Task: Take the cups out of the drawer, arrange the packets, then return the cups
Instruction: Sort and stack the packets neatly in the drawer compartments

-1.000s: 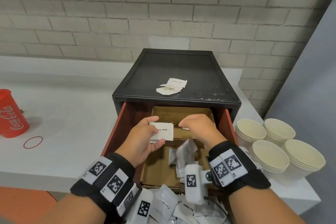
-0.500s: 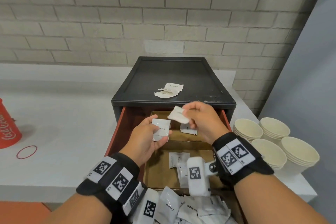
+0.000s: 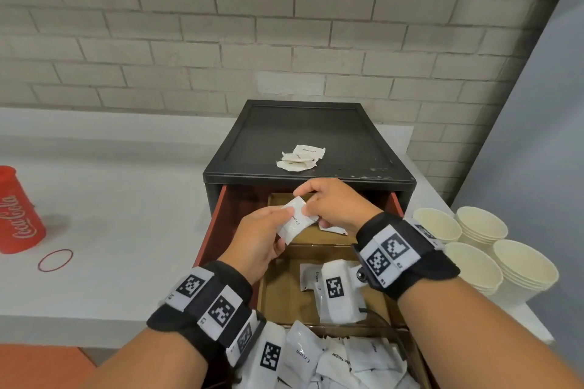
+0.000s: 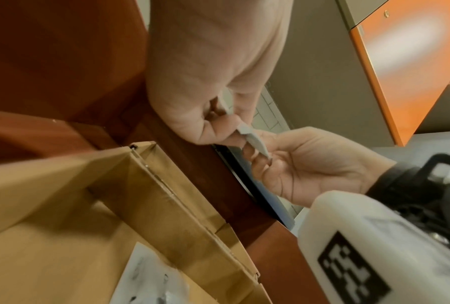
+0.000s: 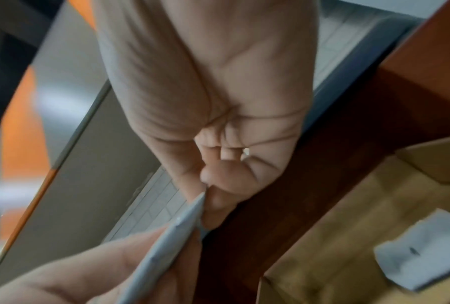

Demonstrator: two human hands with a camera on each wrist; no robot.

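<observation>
Head view: left hand (image 3: pixel 259 240) and right hand (image 3: pixel 331 205) both pinching one packet (image 3: pixel 295 224)

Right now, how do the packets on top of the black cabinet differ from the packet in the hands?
The packets on the cabinet lie loose, untouched and crumpled. The held packet is above the open drawer, pinched by left hand and right hand. All are white, with dark print.
</observation>
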